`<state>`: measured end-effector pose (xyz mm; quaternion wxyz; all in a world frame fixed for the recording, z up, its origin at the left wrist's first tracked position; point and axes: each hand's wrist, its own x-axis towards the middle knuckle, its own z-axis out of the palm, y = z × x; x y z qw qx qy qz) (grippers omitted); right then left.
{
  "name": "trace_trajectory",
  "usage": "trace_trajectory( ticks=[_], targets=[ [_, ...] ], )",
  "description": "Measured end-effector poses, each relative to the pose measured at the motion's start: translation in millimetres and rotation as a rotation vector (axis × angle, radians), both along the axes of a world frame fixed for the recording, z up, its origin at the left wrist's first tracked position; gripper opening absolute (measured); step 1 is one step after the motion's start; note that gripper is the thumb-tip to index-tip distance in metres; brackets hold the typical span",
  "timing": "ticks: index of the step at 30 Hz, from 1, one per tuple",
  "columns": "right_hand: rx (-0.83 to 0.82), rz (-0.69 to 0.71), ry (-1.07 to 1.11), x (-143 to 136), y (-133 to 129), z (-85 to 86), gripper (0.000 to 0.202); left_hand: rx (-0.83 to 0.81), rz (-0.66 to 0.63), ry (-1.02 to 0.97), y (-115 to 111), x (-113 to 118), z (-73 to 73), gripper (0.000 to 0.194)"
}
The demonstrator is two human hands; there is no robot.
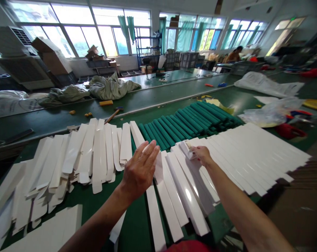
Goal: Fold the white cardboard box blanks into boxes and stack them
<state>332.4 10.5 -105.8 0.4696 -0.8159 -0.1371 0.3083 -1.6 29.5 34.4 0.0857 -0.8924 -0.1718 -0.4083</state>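
My left hand [142, 166] lies with its fingers stretched out on a long narrow white carton [154, 213]. To its right, my right hand [202, 155] is closed in a pinch at the far end of the white cartons. A small pale yellowish-white piece shows at its fingertips, too small to make out. Under and beside that hand are a folded-up glossy white carton [186, 194] and flat white carton blanks [242, 150]. Left of my left hand lies a loose pile of white cartons [95, 154], several with end flaps open.
Beyond the cartons lies a row of dark green sticks or tubes [179, 122]. Clear plastic bags [268, 112] and a red-handled object [289, 131] are at the right. A grey-green sack [111, 87] rests on the far bench. A person [234, 56] sits far back.
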Motion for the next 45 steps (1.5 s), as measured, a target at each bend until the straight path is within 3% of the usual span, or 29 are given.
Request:
trace_trajectory(
  ticks=[4, 9, 13, 17, 25, 30, 35, 37, 39, 41, 45],
  targets=[
    [0.017, -0.042, 0.151, -0.3, 4.9, 5.1, 0.022, -0.021, 0.009, -0.007, -0.1, -2.4, -2.0, 0.046],
    [0.191, -0.084, 0.268, -4.8, -10.1, 7.1, 0.021, -0.031, 0.015, -0.014, 0.5, -7.2, -2.4, 0.049],
    [0.348, -0.117, 0.320, -13.1, -28.2, -1.0, 0.015, -0.033, 0.013, -0.026, 0.9, -7.3, -1.5, 0.048],
    [0.433, -0.131, 0.362, -21.1, -38.5, -15.4, 0.025, -0.050, -0.013, -0.026, 1.9, -4.6, -1.7, 0.049],
    [0.413, -0.149, 0.418, -21.6, -35.4, -35.4, 0.029, -0.194, -0.053, -0.115, 3.1, -2.7, -1.1, 0.045],
    [0.337, -0.150, 0.420, -17.0, -32.5, -33.9, 0.024, -0.320, 0.019, -0.190, 7.5, 0.4, -6.8, 0.036],
    [0.277, -0.138, 0.338, -21.5, -37.0, -28.9, 0.023, -0.312, 0.044, -0.223, 10.2, 1.4, -8.5, 0.034],
    [0.280, -0.124, 0.310, -32.6, -39.2, -20.1, 0.023, -0.296, 0.053, -0.207, 8.7, 0.8, -8.5, 0.036],
    [0.323, -0.079, 0.303, -52.8, -41.2, -1.0, 0.025, -0.293, 0.058, -0.185, 6.5, 1.3, -9.1, 0.037],
    [0.431, 0.029, 0.320, -81.1, -43.7, 31.0, 0.029, -0.288, 0.059, -0.176, 4.4, 3.9, -10.0, 0.038],
    [0.736, 0.398, 0.347, -140.8, -47.7, 114.2, 0.030, -0.261, 0.047, -0.220, 2.0, 15.2, -10.2, 0.043]
  ],
)
